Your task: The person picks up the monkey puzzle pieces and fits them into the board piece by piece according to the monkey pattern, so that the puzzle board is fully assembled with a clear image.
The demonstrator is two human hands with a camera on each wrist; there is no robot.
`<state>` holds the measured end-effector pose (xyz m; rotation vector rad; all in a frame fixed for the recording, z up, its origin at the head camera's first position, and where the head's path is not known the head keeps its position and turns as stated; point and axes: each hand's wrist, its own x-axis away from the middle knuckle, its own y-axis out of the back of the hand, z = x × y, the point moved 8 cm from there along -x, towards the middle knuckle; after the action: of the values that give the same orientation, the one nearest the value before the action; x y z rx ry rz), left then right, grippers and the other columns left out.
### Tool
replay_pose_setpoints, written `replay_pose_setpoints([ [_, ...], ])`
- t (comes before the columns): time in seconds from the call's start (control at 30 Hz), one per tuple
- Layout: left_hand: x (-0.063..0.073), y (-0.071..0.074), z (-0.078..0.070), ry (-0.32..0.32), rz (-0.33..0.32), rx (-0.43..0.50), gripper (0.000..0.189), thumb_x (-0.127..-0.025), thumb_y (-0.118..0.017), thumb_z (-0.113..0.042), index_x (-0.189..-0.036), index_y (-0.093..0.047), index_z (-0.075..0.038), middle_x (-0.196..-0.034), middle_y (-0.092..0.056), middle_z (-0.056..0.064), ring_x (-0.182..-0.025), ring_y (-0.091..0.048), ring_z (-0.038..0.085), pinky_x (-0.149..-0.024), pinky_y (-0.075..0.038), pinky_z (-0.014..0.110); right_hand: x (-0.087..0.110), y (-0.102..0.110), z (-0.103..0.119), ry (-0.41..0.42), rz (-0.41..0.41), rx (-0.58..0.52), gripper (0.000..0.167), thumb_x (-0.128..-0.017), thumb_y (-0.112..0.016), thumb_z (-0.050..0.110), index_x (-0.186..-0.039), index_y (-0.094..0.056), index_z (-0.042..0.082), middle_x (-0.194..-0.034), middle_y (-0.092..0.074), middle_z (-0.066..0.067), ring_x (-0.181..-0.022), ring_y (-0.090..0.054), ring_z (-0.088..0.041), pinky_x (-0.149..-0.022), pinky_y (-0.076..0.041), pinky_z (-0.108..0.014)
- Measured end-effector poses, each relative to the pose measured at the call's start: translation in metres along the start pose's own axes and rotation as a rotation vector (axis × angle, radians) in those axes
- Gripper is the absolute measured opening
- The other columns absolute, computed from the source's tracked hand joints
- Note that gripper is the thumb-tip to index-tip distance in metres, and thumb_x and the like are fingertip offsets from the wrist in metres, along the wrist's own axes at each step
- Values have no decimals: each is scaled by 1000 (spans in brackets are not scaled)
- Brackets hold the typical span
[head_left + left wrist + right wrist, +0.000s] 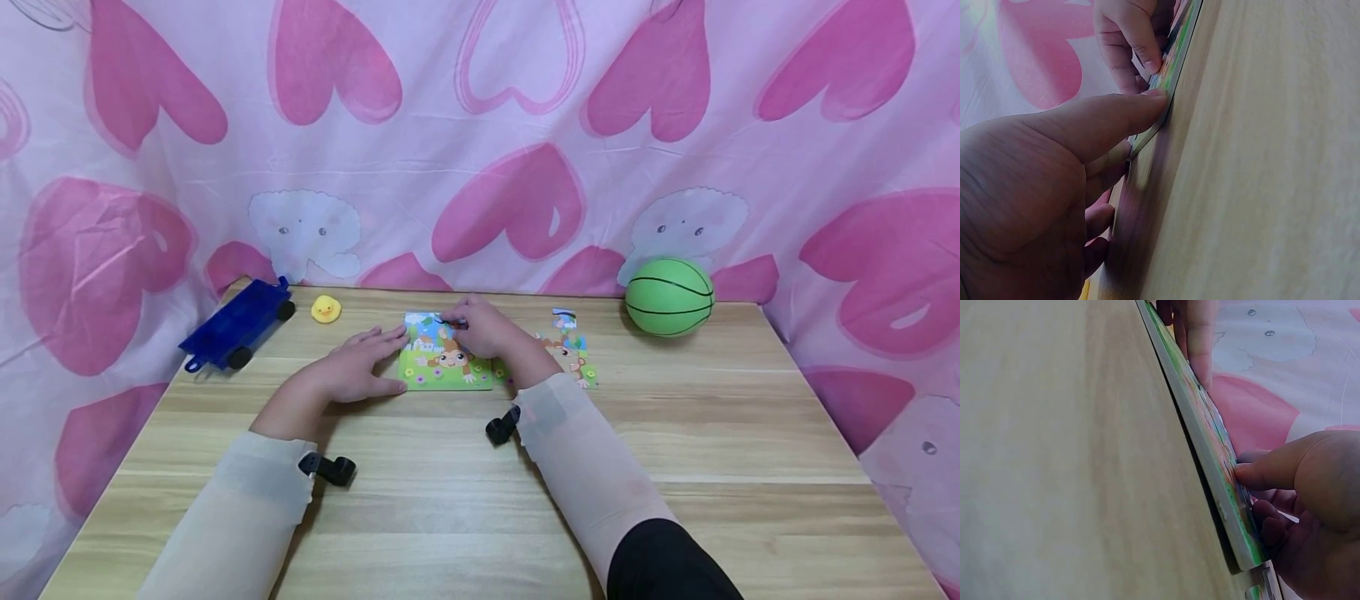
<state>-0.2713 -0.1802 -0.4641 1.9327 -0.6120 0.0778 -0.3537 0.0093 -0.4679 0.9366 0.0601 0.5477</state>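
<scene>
A small jigsaw puzzle board (448,379) with a cartoon monkey picture lies on the table in the head view. At its left edge is my left hand (360,364), fingers extended, the thumb touching the near corner and the fingertips the side. My right hand (483,327) reaches over the upper right of the board, its curled thumb and fingers pinching a puzzle piece that they mostly hide. In the right wrist view the right thumb (1266,472) is close against the picture side. Right of the board, partly behind my right wrist, lie more puzzle pieces (573,360).
One separate puzzle piece (564,318) lies farther back. A green ball (670,297) sits at the back right. At the back left are a blue toy cart (240,323) with black wheels and a yellow toy duck (326,309). A pink heart-patterned curtain (510,200) hangs behind the table (420,500).
</scene>
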Motion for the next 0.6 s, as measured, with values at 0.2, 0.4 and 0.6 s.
replay_pose_setpoints([
  [0.2,1,0,-1,-4,-1,7,90,-98,-72,-56,-171,-27,-28,-182,-14,-5,-169,-5,43,-131,-12,76,-1,3,-1,28,-5,-47,43,-109,-61,20,-152,-62,21,-147,-53,-5,-125,-56,-22,-114,-52,-43],
  [0.4,1,-1,-1,-7,-5,4,90,-98,-72,-56,-171,-28,-27,-182,-15,-4,-169,-6,44,-131,-12,76,12,26,-1,71,-41,-220,44,-107,-66,26,-151,-63,26,-137,-62,-3,-114,-62,-23,-96,-59,-40],
  [0.6,0,-1,0,-10,-14,4,90,-98,-73,-55,-171,-28,-27,-182,-15,-6,-169,-6,42,-131,-12,75,37,62,-13,72,-75,-289,41,-107,-66,35,-148,-63,40,-142,-62,-4,-110,-61,-24,-79,-61,-38],
])
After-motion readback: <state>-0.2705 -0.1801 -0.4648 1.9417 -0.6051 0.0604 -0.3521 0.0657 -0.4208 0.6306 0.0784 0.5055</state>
